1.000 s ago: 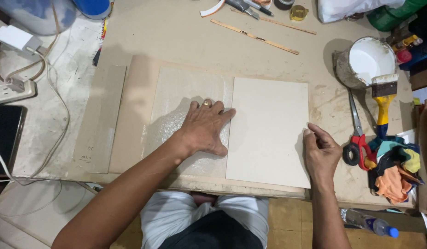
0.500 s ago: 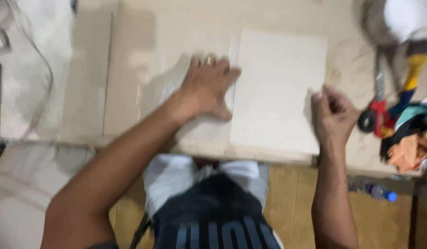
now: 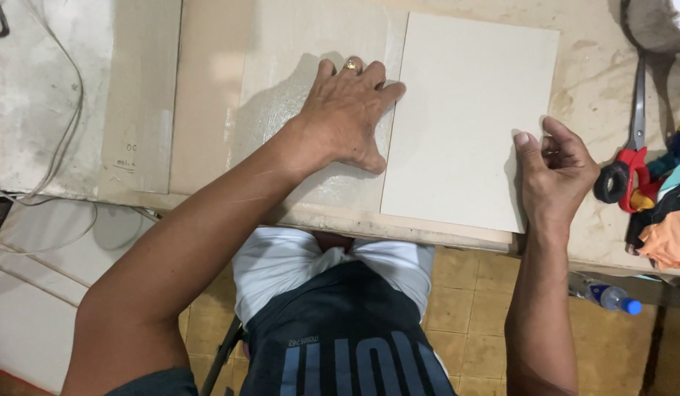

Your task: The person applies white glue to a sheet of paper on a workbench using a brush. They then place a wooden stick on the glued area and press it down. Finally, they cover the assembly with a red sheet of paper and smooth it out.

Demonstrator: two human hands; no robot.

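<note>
Item: pale rectangular board. Lies flat on the desk, slightly skewed, near edge close to the desk's front rim, over a larger sheet of brown cardboard.

Left hand: fingers spread, palm down, pressing on a glossy, wet-looking patch of the cardboard just beside the board's left edge; fingertips touch that edge. A ring shows on one finger. The flat pressure appears to hold the underlying sheet steady against the board.

Right hand: fingers curled, thumb and fingertips closing on the board's right edge near the lower corner, apparently to guide or align it.

Surroundings: red-handled scissors at the desk's right, well apart from the board; a heap of coloured cloth scraps just beside them. A narrow cardboard strip lies at left; cables trail over the left surface. A plastic bottle with blue cap lies on the tiled floor below.
</note>
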